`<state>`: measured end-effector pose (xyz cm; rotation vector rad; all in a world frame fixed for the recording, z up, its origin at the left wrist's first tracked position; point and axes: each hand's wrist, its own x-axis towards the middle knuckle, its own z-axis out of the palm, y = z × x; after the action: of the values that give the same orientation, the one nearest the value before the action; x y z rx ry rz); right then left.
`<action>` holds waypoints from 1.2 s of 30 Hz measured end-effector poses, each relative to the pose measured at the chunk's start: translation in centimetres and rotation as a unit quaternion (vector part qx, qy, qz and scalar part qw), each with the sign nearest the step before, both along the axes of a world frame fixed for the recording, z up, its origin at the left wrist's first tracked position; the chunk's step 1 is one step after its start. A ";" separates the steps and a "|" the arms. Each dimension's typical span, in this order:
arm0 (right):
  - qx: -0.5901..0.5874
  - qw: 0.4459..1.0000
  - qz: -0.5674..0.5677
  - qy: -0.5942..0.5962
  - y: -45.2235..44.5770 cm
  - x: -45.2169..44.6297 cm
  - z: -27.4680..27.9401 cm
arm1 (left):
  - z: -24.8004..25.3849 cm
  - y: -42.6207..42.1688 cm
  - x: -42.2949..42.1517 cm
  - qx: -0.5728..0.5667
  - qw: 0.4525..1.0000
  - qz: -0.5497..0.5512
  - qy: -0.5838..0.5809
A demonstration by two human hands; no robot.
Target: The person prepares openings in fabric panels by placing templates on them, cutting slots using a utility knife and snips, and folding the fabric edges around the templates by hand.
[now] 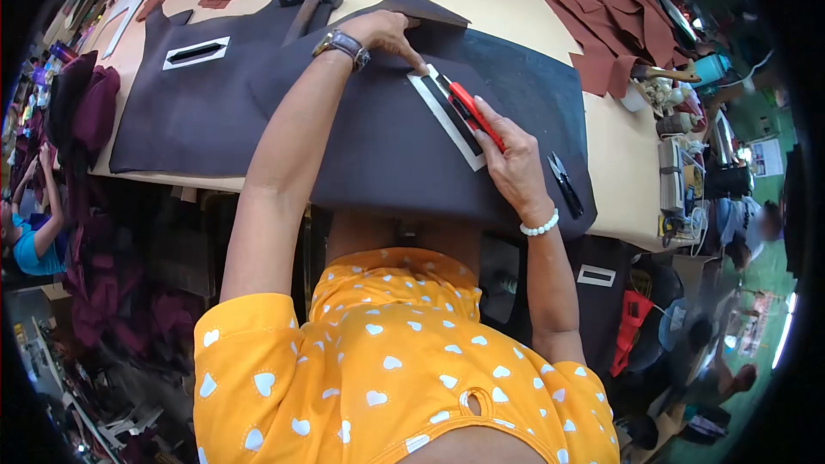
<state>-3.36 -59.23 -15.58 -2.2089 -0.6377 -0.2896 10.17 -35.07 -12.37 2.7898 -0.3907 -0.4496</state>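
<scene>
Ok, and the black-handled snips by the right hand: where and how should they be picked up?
Grip the snips by their black handles, likely best from the near right side. The handles lie at the near end, while the slim, pointed blades face away and slightly left. The right hand, gripping the red cutter, is just left of them, so that side looks busier.

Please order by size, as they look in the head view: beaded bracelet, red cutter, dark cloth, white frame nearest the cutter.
1. Dark cloth
2. White frame
3. Red cutter, partly hidden
4. Beaded bracelet
</scene>
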 end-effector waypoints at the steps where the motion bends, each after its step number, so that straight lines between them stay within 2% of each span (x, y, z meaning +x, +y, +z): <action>1: 0.010 1.000 -0.004 0.008 0.3 -0.1 0.1 | -0.2 0.2 0.1 0.001 1.000 -0.010 -0.008; 7: -0.060 0.998 -0.002 -0.003 0.6 0.3 0.3 | -0.7 0.3 0.5 -0.012 1.000 -0.019 -0.010; 25: -0.129 0.991 -0.008 0.017 1.2 0.7 1.3 | -0.3 -0.1 0.1 0.005 1.000 -0.008 -0.009; 28: -0.179 0.984 -0.003 -0.003 1.5 1.5 2.3 | -0.5 0.1 0.3 -0.005 1.000 -0.003 -0.002; 31: -0.252 0.967 -0.010 0.046 2.5 2.4 5.3 | -1.1 0.2 0.6 -0.010 1.000 -0.005 0.000; 36: -0.308 0.949 0.024 0.067 3.9 3.6 8.0 | -1.1 0.0 0.6 0.013 1.000 -0.002 -0.020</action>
<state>0.22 -55.32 -7.57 -2.7705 -0.7814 0.1075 10.73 -35.08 -13.51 2.8271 -0.4020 -0.4015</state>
